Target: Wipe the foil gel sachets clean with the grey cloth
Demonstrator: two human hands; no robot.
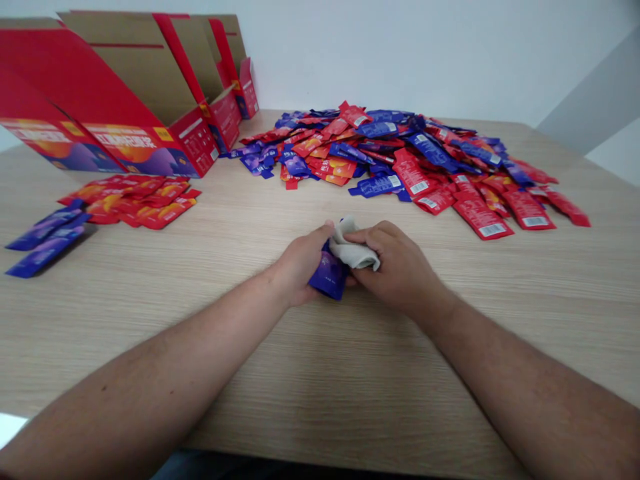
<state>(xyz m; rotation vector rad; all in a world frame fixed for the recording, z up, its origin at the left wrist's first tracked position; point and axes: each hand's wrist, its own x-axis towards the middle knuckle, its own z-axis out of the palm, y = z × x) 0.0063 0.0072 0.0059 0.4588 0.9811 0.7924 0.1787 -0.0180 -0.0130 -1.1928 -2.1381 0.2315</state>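
Note:
My left hand (303,265) is closed on a purple-blue sachet (329,275), its thumb near the top end. The sachet's lower end points toward me. My right hand (395,263) grips a crumpled whitish cloth (351,248), which lies against the upper part of the sachet and hides it. Some right-hand fingers are tucked underneath, out of sight. Both hands are above the middle of the wooden table (280,373). Left of them lie a group of red sachets (135,200) and a few purple-blue sachets (47,247).
A large mixed heap of red and blue sachets (380,147) spreads across the back of the table, reaching right. Several open red cardboard boxes (145,143) stand in a row at the back left. Behind the table is a white wall (400,53).

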